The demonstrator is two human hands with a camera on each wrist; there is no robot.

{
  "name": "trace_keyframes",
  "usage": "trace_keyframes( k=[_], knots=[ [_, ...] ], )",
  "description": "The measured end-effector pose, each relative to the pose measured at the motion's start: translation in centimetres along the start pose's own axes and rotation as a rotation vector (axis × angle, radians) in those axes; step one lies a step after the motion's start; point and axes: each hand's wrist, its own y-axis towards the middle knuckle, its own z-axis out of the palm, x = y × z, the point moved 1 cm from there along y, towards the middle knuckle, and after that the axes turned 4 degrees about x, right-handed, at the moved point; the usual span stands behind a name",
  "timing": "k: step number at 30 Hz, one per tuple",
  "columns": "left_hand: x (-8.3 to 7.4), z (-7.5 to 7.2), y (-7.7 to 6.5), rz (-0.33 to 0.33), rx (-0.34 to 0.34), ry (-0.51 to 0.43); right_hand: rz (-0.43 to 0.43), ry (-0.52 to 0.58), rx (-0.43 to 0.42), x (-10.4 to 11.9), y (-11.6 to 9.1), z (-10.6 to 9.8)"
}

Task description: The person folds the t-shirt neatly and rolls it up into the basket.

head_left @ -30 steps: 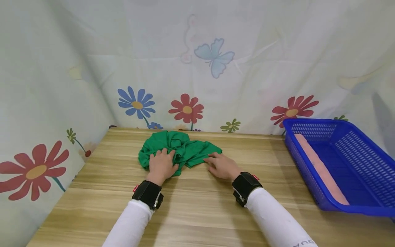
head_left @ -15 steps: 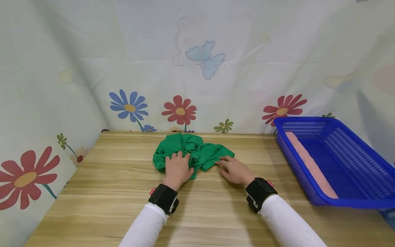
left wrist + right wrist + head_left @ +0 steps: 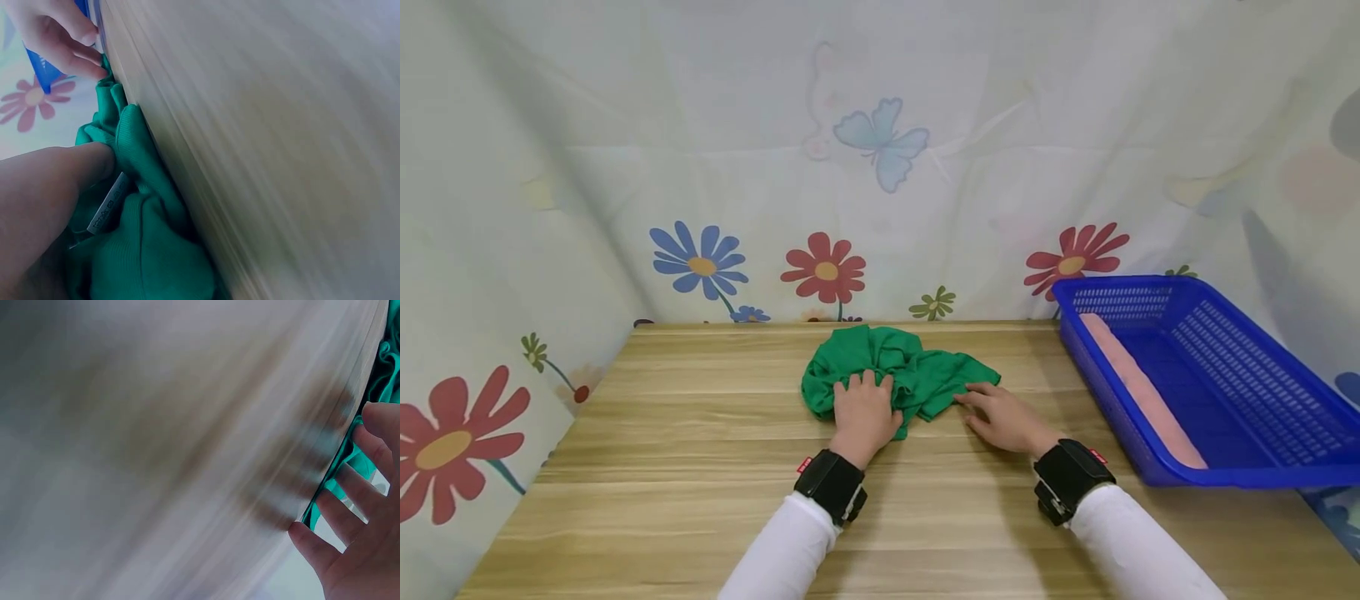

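Observation:
A crumpled green garment lies on the wooden table, a flatter part trailing to the right. In the left wrist view a small printed label shows on the fabric of the garment. My left hand rests on its near left part, fingers spread over the bunched cloth. In the left wrist view the thumb presses against the folds. The right hand touches the garment's right end with its fingertips. Its fingers are apart and lightly bent in the right wrist view, beside the green edge.
A blue plastic basket with perforated sides stands at the right of the table. Along its left wall lies a long pink folded cloth. A flower-printed curtain hangs behind the table and at the left.
The green garment and both hands have shifted right across the table, nearer the basket. The view has turned slightly to the right. Both hands stay at the same parts of the garment.

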Motion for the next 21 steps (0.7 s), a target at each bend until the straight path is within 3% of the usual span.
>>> trace_keyframes(
  k=[11, 21],
  knots=[
    [-1.6, 0.2, 0.2, 0.017, -0.049, 0.04, -0.007, -0.023, -0.016, -1.4, -1.6, -0.2],
    [-1.1, -0.6, 0.6, 0.093, 0.043, 0.033, 0.018, -0.078, 0.015, -0.9, -1.5, -0.8]
  ],
)
